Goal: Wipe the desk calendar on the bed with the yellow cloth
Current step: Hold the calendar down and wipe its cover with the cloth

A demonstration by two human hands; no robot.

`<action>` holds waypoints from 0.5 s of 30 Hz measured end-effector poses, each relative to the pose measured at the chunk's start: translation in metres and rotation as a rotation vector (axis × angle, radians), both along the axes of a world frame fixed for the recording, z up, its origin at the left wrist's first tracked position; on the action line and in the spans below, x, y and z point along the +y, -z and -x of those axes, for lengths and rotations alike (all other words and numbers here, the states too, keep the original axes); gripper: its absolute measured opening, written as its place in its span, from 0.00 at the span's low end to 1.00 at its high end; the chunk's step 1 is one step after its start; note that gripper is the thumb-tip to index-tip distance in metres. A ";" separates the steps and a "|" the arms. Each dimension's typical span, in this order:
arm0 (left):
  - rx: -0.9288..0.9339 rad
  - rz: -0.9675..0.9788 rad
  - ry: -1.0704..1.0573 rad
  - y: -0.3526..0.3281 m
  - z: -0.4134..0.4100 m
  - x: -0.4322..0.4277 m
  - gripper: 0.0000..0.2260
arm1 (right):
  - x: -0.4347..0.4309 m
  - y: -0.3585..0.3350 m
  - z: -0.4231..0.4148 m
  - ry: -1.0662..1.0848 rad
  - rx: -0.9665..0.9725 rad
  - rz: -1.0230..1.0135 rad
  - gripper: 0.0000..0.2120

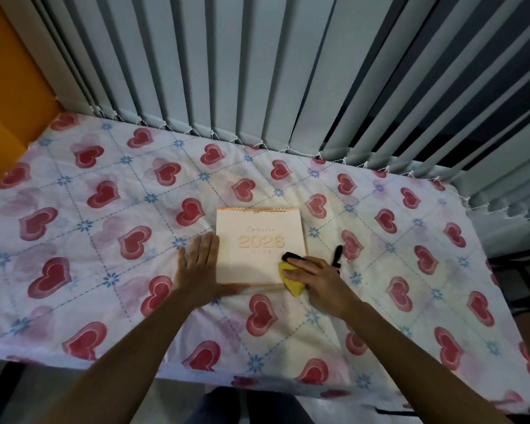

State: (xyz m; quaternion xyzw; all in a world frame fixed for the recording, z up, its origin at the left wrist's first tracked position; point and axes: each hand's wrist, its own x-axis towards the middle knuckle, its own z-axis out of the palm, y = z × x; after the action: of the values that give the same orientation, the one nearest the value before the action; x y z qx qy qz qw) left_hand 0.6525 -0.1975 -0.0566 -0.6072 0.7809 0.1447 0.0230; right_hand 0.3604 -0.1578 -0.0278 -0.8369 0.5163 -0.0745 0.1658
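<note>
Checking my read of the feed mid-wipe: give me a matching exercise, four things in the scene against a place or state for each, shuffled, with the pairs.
Things:
1. calendar
2. cloth
3. left hand
4. blinds

Places or states:
A. flat on the sheet, at the calendar's left edge
B. under the right hand, at the calendar's near right corner
C. hanging behind the bed
D. lying flat, cover up

Pairs: 1-D, 2-B, 3-A, 4-C

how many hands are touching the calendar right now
2. The left hand lies flat on the bed sheet, fingers against the desk calendar's left edge. The right hand presses the yellow cloth on its lower right corner.
</note>
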 end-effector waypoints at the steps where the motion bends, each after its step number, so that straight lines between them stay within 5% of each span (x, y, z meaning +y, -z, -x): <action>1: -0.016 -0.020 0.002 -0.002 0.001 -0.001 0.62 | 0.003 -0.001 0.003 0.028 -0.011 -0.003 0.31; 4: 0.009 -0.052 -0.031 -0.008 0.011 -0.001 0.61 | 0.008 -0.001 0.002 0.087 -0.003 -0.039 0.31; 10: 0.141 0.149 0.070 -0.013 0.081 -0.004 0.30 | 0.010 0.002 0.001 0.118 0.073 -0.090 0.31; 15: 0.171 0.132 0.031 0.001 0.092 -0.006 0.27 | -0.005 0.000 -0.004 0.211 0.156 -0.083 0.32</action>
State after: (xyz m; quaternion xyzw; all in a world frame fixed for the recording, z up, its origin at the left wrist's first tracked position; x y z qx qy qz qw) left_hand 0.5601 -0.2031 -0.0574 -0.5805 0.7973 0.1441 -0.0814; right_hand 0.3645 -0.1628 -0.0279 -0.7737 0.6154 -0.0048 0.1506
